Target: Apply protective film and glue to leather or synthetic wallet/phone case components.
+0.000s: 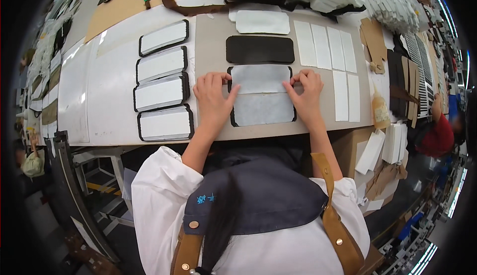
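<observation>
The upper gray sheet [261,78] lies flat on the table [211,51], right in front of the person. It is longer from side to side than from top to bottom, so its long way runs left to right, across the person's body. Its short ends point at the two hands. Just below it, edge to edge, is the lower gray sheet [263,110], lying the same way. Black corners peek out from under both.

The left hand [212,96] is at the left end of the upper sheet. Its fingers are bent, and its thumb touches the sheet. The right hand [308,92] does the same at the right end, with its thumb on the sheet and its fingers curled. Both hands are partly closed. I cannot tell if they pinch the sheet or only press on it.

A black panel [260,49] lies just above the sheets, pointing the same way. To the left, four white panels [165,125] with black rims make a column. White strips [322,46] lie to the right.

The dark blue apron [263,195] has small, bright blue writing [206,198] on it.
</observation>
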The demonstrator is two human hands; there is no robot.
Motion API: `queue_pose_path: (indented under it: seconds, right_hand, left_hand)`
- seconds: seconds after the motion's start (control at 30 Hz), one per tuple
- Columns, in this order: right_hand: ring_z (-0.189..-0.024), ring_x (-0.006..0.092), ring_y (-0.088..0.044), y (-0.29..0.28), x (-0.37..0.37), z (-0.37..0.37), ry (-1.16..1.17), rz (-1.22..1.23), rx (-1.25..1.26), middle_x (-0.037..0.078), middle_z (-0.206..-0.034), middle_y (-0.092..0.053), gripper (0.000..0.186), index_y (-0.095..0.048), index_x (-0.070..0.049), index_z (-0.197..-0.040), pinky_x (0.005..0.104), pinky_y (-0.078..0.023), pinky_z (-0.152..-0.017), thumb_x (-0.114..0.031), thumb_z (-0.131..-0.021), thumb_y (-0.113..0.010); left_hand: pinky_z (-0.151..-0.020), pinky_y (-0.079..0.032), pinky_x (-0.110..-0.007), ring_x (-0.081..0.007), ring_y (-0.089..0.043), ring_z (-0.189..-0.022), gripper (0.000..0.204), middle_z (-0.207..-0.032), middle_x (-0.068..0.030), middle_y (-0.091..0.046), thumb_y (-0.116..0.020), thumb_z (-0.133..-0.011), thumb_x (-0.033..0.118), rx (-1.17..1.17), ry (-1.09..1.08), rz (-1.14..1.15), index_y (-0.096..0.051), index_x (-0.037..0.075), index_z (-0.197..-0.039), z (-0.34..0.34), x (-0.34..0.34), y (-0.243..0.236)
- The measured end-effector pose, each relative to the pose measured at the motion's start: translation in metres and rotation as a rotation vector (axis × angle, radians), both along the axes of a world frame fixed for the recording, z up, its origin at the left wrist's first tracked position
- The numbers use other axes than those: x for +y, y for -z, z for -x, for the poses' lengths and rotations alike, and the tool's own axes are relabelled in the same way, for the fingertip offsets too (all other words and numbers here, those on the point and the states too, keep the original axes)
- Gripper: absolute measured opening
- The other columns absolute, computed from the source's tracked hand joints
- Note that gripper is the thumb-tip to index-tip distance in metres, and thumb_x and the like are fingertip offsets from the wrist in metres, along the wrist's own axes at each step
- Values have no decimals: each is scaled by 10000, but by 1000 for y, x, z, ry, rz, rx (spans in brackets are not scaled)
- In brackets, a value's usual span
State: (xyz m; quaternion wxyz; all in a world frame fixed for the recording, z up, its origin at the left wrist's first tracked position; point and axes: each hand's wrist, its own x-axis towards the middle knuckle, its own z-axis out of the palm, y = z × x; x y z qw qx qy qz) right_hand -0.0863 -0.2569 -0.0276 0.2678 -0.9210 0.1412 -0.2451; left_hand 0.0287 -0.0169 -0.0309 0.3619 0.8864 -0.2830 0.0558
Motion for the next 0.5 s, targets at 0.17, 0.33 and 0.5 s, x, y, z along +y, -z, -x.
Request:
queue_pose_path:
  seconds: [0.17,0.33,0.5]
  right_hand:
    - [-1116,280,-537,-6,6,3,39,11,-1,69,-1127,-587,288,-642,-85,-1075,448,-347,-1023,-165,-858,-814]
    - [-1255,323,-541,-22,27,-4,-83,88,-57,120,-1310,-594,403,-633,-42,-1243,461,-366,-1081,-114,-874,-776]
    - [-1333,325,-546,-14,30,-11,-313,113,3,133,-1429,-586,421,-631,-12,-1307,454,-400,-1108,-48,-897,-720]
  left_hand:
    - [-1089,-362,-455,-305,-543,-1229,424,-1243,-105,-622,-741,-923,167,-135,-27,130,-614,69,-1315,7,-4,-11]
    - [-1176,-400,-469,-359,-443,-1475,524,-1543,-180,-515,-657,-970,83,-70,390,59,-533,31,-1477,15,-20,-5]
    - [-1238,-319,-470,-341,-364,-1532,653,-1617,-175,-435,-660,-996,283,-130,432,-131,-445,13,-1551,15,-32,3]
